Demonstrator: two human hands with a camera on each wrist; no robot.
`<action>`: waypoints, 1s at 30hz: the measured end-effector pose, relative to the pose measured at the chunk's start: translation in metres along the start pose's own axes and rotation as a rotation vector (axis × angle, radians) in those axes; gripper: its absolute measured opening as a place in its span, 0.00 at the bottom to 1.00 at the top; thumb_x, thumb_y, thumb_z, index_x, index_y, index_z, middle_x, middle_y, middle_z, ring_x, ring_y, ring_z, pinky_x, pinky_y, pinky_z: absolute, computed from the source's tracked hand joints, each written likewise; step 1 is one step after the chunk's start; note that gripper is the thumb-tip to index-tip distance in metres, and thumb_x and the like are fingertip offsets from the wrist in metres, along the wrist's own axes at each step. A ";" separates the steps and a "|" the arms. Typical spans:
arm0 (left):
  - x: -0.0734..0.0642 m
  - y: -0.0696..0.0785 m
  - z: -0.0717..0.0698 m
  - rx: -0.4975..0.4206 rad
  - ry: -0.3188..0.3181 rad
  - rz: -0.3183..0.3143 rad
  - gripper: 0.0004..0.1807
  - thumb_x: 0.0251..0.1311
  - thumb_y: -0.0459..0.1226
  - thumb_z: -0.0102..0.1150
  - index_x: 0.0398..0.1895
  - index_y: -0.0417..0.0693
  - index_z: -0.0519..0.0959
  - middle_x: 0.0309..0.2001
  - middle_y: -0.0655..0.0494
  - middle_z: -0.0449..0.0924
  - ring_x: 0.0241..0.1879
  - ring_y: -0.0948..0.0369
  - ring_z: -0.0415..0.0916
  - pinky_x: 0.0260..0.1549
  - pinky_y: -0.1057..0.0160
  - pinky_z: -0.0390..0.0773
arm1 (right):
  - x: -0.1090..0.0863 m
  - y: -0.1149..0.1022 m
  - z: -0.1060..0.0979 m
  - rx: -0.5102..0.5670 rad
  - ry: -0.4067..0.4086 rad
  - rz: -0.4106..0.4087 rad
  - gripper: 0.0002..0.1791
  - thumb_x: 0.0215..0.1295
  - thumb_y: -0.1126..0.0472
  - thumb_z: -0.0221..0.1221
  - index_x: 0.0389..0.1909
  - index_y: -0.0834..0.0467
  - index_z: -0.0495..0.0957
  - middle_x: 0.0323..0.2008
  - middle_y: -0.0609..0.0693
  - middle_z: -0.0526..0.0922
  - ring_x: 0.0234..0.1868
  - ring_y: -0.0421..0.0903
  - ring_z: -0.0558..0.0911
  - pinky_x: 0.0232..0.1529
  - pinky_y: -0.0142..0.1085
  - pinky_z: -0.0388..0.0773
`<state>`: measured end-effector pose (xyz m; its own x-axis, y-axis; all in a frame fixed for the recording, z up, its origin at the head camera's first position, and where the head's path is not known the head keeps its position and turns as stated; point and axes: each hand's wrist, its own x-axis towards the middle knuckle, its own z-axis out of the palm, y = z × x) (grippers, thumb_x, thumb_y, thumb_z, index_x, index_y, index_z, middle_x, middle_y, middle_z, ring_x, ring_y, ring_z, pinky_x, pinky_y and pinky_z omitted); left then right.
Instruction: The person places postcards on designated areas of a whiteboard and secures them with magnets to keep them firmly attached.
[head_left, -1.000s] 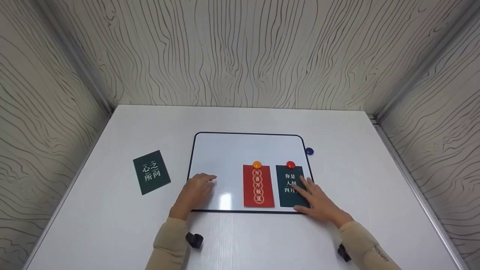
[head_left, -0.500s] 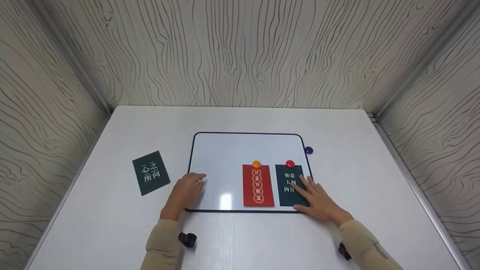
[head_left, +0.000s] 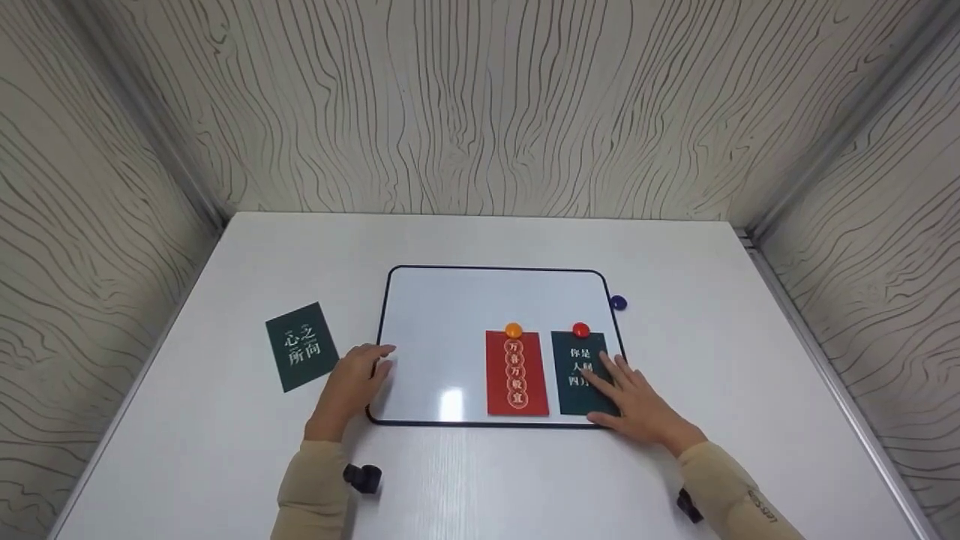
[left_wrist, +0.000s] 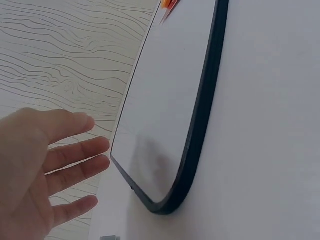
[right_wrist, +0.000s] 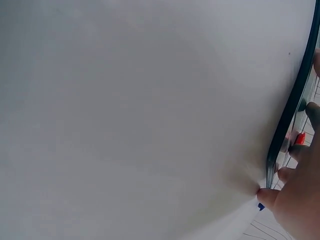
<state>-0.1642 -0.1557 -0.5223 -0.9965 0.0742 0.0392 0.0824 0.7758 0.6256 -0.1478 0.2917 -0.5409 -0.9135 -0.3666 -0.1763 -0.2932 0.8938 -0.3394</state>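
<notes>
White, glossy, round-cornered board (head_left: 442, 322) | left hand (head_left: 349, 382) empty, fingers relaxed | right hand (head_left: 636, 406) spread, gripping nothing | rectangular green card (head_left: 570, 396) partly hidden beneath it

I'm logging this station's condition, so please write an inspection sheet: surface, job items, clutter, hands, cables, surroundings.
Surface: white table, bearing a dark-rimmed whiteboard with glare near its lower edge.
Job's things: red card with orange disc at its top edge; right green card with red disc likewise; left green card tilted, off the board; blue disc at the board's right edge.
Clutter: a small black object by each sleeve.
Hands: left hand open near the board's left edge; right hand spread over the right green card.
Cables: nothing seen.
Surroundings: wood-grain-patterned panels behind and on both sides.
</notes>
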 end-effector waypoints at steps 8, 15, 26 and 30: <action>0.001 -0.009 -0.004 0.008 0.011 -0.038 0.16 0.65 0.36 0.56 0.56 0.48 0.79 0.53 0.49 0.82 0.56 0.52 0.78 0.60 0.52 0.77 | -0.001 0.000 0.000 0.002 0.009 -0.018 0.39 0.61 0.35 0.56 0.72 0.41 0.59 0.77 0.59 0.50 0.77 0.66 0.48 0.73 0.64 0.48; 0.001 -0.015 -0.010 -0.020 -0.024 -0.112 0.18 0.68 0.39 0.52 0.59 0.49 0.76 0.56 0.48 0.80 0.57 0.52 0.76 0.60 0.48 0.75 | -0.001 0.001 0.000 -0.004 -0.007 -0.012 0.38 0.62 0.34 0.54 0.72 0.39 0.58 0.77 0.58 0.50 0.77 0.65 0.48 0.74 0.65 0.48; -0.002 -0.028 -0.014 -0.044 0.010 -0.174 0.18 0.70 0.40 0.50 0.59 0.47 0.75 0.57 0.45 0.79 0.57 0.50 0.76 0.61 0.47 0.74 | 0.001 0.001 0.000 -0.005 -0.004 -0.015 0.39 0.61 0.34 0.54 0.72 0.40 0.59 0.77 0.59 0.50 0.77 0.66 0.48 0.73 0.66 0.49; -0.004 -0.032 -0.016 -0.072 0.018 -0.211 0.19 0.70 0.39 0.48 0.60 0.45 0.75 0.58 0.44 0.79 0.58 0.49 0.75 0.62 0.47 0.74 | 0.001 0.001 0.000 -0.008 -0.006 -0.012 0.39 0.61 0.33 0.54 0.72 0.40 0.59 0.77 0.58 0.50 0.77 0.66 0.48 0.73 0.66 0.49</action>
<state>-0.1636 -0.1912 -0.5299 -0.9917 -0.0966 -0.0849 -0.1285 0.7264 0.6751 -0.1496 0.2924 -0.5411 -0.9081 -0.3791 -0.1779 -0.3065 0.8912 -0.3344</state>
